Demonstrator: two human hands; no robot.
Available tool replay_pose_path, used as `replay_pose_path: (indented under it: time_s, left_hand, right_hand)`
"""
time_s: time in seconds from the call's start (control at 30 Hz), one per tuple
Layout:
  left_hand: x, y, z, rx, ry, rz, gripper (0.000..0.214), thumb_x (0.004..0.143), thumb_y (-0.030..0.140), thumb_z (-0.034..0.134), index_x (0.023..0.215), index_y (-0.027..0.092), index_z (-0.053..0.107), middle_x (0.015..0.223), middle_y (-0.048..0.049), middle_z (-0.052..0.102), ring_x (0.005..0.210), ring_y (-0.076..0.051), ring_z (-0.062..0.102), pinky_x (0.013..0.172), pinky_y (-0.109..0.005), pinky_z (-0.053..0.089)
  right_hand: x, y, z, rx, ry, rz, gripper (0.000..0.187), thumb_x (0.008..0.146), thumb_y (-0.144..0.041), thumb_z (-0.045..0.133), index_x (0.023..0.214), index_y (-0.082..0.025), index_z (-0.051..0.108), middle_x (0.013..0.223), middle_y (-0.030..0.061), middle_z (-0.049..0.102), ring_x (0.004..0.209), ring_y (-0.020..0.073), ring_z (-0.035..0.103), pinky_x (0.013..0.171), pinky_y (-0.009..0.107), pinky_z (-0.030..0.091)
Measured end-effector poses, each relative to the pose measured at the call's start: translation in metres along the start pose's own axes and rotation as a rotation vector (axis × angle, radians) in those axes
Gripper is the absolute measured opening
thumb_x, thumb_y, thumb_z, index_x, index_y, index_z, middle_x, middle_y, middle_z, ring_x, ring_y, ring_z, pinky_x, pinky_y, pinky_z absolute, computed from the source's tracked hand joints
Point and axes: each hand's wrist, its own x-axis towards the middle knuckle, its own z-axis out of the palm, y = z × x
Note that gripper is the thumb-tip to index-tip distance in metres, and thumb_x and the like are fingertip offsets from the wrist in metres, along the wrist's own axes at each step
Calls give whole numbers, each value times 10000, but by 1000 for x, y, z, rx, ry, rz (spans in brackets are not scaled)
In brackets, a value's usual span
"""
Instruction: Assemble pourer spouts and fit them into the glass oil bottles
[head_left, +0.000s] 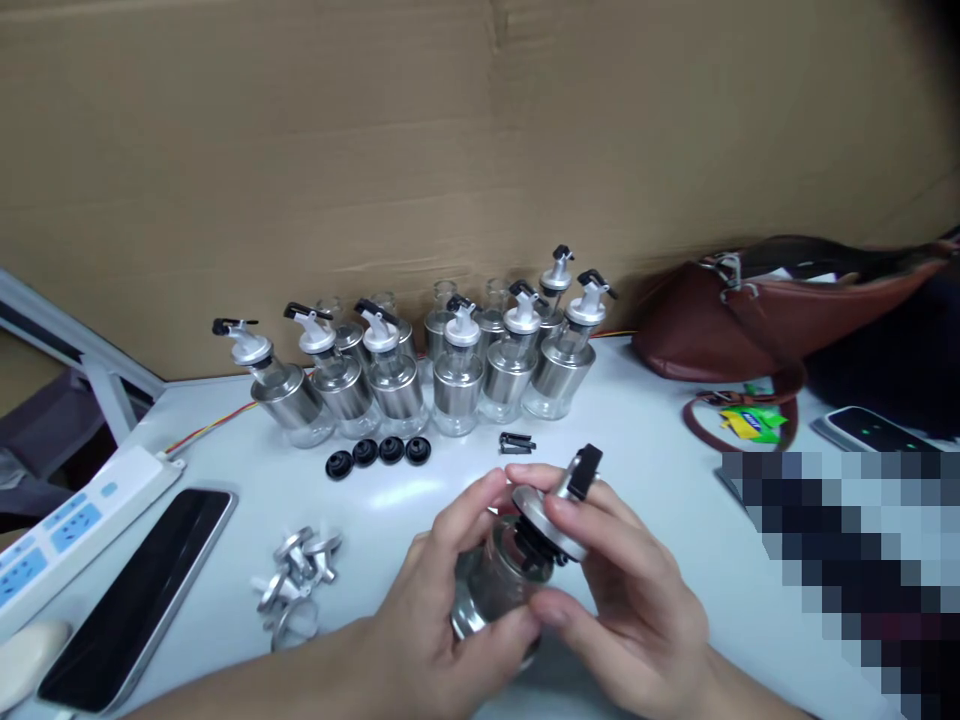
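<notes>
My left hand (420, 600) is closed around a glass bottle (495, 580), which is tilted with its neck to the upper right. A pourer spout (536, 512) with a silver disc and a black lever sits at the bottle's mouth, and the fingers of my right hand (649, 590) grip it. Whether its stopper is fully seated I cannot tell. Beyond my hands lie several black stoppers (391, 450) in a row and a few small black levers (517, 443). Loose silver spout pieces (300, 560) are heaped left of my left hand.
Several steel-banded bottles (457, 385) with pourers stand at the back, with others behind them. A phone (139, 595) and a power strip (82, 530) lie on the left. A brown bag (765, 320) and a device (874, 428) are at the right; cardboard (450, 150) rises behind.
</notes>
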Motion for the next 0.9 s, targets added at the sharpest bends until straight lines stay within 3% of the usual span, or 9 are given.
replay_pose_path:
  time_s: [0.23,0.4,0.47,0.57,0.7,0.8,0.9]
  left_hand:
    - [-4,-10,-4,117,10,85,623,966,311,477,1510,359,179,1415,-68,533,1189,-243,606,992,-379,532]
    - [-1,-6,-6,193,-53,32,675,971,331,462,1512,409,65,1440,-79,507,958,-219,703,835,-369,600]
    - [1,-5,-5,161,-47,69,658,974,338,449,1512,405,75,1471,-82,471,968,-226,697,822,-376,601]
    - [1,-4,-5,95,-40,87,669,967,308,469,1516,385,95,1464,-73,482,1100,-239,651,902,-385,572]
    - [1,0,-7,36,-98,39,738,941,211,531,1509,409,103,1560,-22,342,1324,-248,486,1095,-402,426]
    - [-1,-2,-8,30,-97,36,738,934,205,550,1508,405,132,1545,-10,373,1342,-231,465,1130,-368,380]
    - [-4,-9,-5,36,-49,92,692,940,253,538,1515,348,165,1492,-49,457,1285,-235,528,1087,-352,432]
  right_hand:
    - [5,-5,-4,-51,-33,23,621,897,-112,565,1422,-403,407,1345,59,539,1180,262,550,915,405,542]
    - [5,-4,-3,-64,-40,32,642,903,-130,551,1458,-386,353,1371,55,494,1206,246,519,966,384,516]
    - [4,-3,-2,-69,-34,14,643,901,-129,548,1460,-380,351,1353,61,499,1216,247,502,965,381,517]
    - [5,-2,-4,-91,-9,-16,610,889,-137,557,1443,-333,395,1336,90,505,1217,271,499,955,407,522]
    - [11,-4,-9,-116,-52,-104,570,870,-121,571,1409,-265,454,1277,121,546,1098,253,606,834,337,587]
    - [13,-5,-11,-157,-73,-137,551,860,-107,603,1382,-241,490,1254,120,573,1059,226,645,847,292,586]
    - [11,-5,-10,-139,-54,-140,580,854,-99,633,1395,-233,472,1286,118,589,1123,227,627,908,302,567]
